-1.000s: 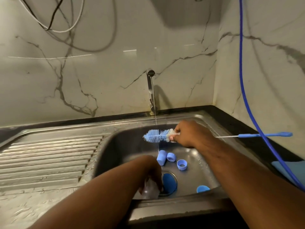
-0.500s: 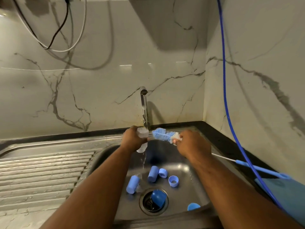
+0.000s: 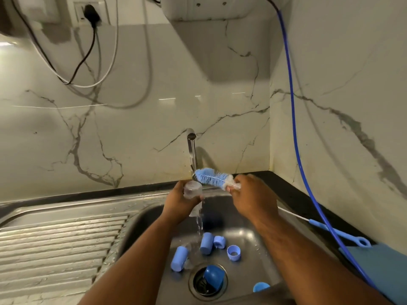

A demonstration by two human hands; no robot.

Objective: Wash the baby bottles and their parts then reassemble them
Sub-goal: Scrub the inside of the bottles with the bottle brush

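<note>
The left hand [image 3: 181, 202] is wrapped round a clear bottle [image 3: 193, 190], holding it over the sink [image 3: 247, 269] just under the tap [image 3: 191, 148]. A thin stream of water [image 3: 199, 225] falls from below the bottle into the basin.

The right hand [image 3: 252, 200] is clenched round a bottle brush [image 3: 209, 176], gripping it where the blue bristles end in a white tuft. The bristle head points toward 10 o'clock. Its tip is just above the bottle, and I cannot tell whether they touch. The brush's thin white stem runs out past the wrist toward 4 o'clock and ends in a blue handle [image 3: 339, 232] over the black counter [image 3: 297, 194].

On the sink floor, loose blue parts lie round the drain [image 3: 198, 282]. A tall cap [image 3: 179, 258] lies on its side at 10 o'clock of it, and a second cap [image 3: 207, 243] is at 12 o'clock, under the falling water. A shorter piece [image 3: 219, 241] is just beside the second cap. An open ring [image 3: 234, 252] sits at 1 o'clock. A dark blue dome [image 3: 213, 276] rests in the drain itself, and a pale blue piece [image 3: 261, 286] shows at 3 o'clock, near the front rim.

The ribbed drainboard [image 3: 55, 249] stretches away at 9 o'clock of the basin. A blue hose [image 3: 293, 106] hangs down the marble wall at the right and crosses the brush handle, with a blue cloth [image 3: 383, 267] beside it. Black and white cables [image 3: 88, 69] loop from a wall socket [image 3: 90, 14] at the top left.
</note>
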